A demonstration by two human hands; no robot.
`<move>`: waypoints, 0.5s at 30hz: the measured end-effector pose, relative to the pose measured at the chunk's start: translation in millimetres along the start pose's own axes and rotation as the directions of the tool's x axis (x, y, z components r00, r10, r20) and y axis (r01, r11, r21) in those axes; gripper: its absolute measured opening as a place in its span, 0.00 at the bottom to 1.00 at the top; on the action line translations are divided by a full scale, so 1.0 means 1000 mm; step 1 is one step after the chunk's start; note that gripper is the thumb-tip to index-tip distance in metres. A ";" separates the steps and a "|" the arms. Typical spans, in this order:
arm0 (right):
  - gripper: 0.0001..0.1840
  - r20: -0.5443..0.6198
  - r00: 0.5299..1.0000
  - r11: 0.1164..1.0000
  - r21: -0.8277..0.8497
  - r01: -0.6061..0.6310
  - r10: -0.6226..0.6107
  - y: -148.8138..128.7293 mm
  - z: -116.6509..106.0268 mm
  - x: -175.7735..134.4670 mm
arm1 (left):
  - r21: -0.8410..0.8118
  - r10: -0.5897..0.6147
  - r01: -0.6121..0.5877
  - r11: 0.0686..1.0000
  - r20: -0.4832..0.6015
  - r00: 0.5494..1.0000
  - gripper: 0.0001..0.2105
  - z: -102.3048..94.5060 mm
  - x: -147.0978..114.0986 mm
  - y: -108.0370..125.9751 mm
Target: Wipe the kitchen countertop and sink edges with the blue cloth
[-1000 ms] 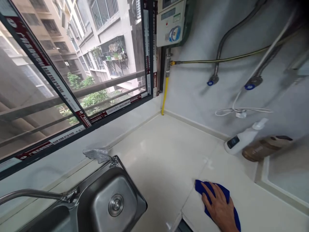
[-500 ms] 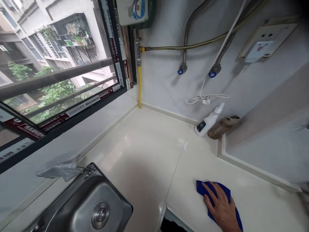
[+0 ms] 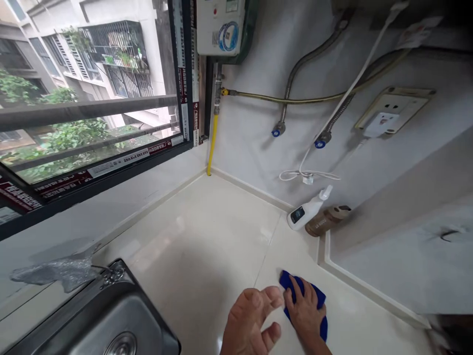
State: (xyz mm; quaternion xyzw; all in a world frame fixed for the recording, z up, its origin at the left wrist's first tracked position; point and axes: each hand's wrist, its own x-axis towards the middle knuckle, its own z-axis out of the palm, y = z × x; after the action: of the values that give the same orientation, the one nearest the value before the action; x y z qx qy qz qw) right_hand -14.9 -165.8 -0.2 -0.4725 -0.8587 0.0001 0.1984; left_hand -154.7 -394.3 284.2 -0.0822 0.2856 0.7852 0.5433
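Observation:
On the pale countertop (image 3: 221,241), my right hand (image 3: 306,315) presses down on a blue cloth (image 3: 322,298). Its fingers spread over the fabric and hold it against the surface, and the cloth's edges show around the hand. My left hand (image 3: 247,320) is raised at the bottom centre, left of the cloth and apart from it. Its fingers are loosely bent and separated, with nothing seen in them. Beyond the right hand, a white spray bottle (image 3: 305,214) and a brown bottle (image 3: 325,222) stand side by side against the back wall.
A steel sink (image 3: 148,315) is set into the counter at lower left, with a clear plastic bag (image 3: 66,271) by its back corner. A yellow pipe (image 3: 212,143) rises in the corner. Hoses, a white cable (image 3: 308,175) and a socket (image 3: 395,111) line the wall. A window (image 3: 92,98) is on the left.
My left hand has come into view from below. The view has shifted, so the cloth and right hand appear further left; the right hand stays on the cloth.

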 end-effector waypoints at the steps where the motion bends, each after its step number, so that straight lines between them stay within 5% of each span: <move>1: 0.30 0.000 1.000 1.000 0.008 -0.005 0.005 -0.005 0.003 0.008 | 0.007 0.010 -0.010 1.000 -0.021 1.000 0.20 -0.002 0.002 0.001; 8: 0.29 0.080 0.996 0.999 -0.010 -0.040 0.041 -0.031 0.020 0.047 | 0.149 0.087 -0.089 0.985 0.017 0.996 0.19 -0.016 0.002 0.006; 15: 0.27 0.068 0.996 0.999 0.004 -0.052 0.052 -0.063 0.030 0.088 | 0.121 0.084 -0.107 0.987 0.178 0.980 0.20 -0.014 -0.022 0.008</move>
State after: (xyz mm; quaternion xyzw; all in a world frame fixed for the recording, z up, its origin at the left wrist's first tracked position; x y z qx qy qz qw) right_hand -118.0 -124.1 14.1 -0.4939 -0.8523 0.0238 0.1703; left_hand -155.7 -421.7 285.7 0.0355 0.2916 0.7944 0.5317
